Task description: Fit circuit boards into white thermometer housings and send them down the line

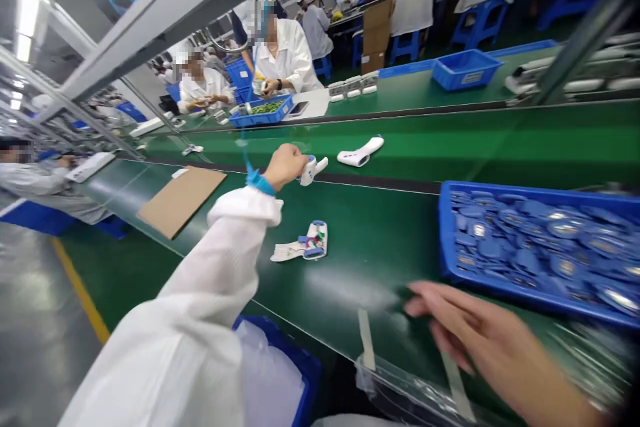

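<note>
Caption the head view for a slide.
Left hand gripping a white device, right hand open beside a blue bin of blue parts at a green bench.

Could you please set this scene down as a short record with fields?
Left hand: holds a white device at the near edge of the green belt
Right hand: blurred, nothing visible in it, near the blue bin
Belt: a second white device lies to the right of the left hand
Worktop: opened device, inner parts exposed; cardboard sheet
Bin contents: many blue parts
Background: co-workers in white
</note>
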{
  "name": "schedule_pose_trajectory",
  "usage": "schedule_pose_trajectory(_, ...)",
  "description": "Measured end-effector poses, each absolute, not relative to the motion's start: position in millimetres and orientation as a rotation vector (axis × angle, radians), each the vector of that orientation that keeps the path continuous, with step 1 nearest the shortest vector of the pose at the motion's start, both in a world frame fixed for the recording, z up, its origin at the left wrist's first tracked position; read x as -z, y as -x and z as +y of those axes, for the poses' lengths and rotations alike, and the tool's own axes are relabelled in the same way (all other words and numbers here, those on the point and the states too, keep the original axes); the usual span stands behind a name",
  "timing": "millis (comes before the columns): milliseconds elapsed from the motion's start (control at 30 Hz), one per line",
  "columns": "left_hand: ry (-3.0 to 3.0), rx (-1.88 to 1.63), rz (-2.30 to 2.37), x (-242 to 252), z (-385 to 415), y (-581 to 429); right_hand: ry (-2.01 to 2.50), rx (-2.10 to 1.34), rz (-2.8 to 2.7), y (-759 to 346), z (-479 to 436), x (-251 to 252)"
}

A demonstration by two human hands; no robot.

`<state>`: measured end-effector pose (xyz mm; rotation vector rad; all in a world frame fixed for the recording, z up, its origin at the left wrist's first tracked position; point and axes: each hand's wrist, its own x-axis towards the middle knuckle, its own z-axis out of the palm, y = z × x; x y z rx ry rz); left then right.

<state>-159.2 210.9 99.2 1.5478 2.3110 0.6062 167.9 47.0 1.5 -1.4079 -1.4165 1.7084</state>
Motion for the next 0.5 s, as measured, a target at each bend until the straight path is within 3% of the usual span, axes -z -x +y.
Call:
schedule_pose_trajectory(100, -1.93, -0.661, 1.921, -101.4, 121.2, 116.8, 1.18, -2.11, -1.036, -124.1, 60.5, -33.7)
schedule_pose_trajectory(167, -2.2, -0.682, 1.558, -86.3, 61.4, 90.2, 1.041, -2.174, -0.926, -105.8, 63.7, -36.5)
schedule_pose_trajectory(267, -2.113, -0.941, 1.508, -50.6, -0.3, 58.3, 1.048, -2.04, -0.975, -100.1, 53.8, -20.7)
schedule_pose_trajectory(367, -1.545, -1.225, 1.677, -21.8, -16.8, 35.4, 1.054, -1.906, -1.102, -110.8, 30.6, -0.1)
schedule_pose_trajectory(500, -1.201, -1.088, 1.384, -12.9, -3.7, 13.5, 1.232, -1.597, -1.604, -144.5, -1.6, 5.6)
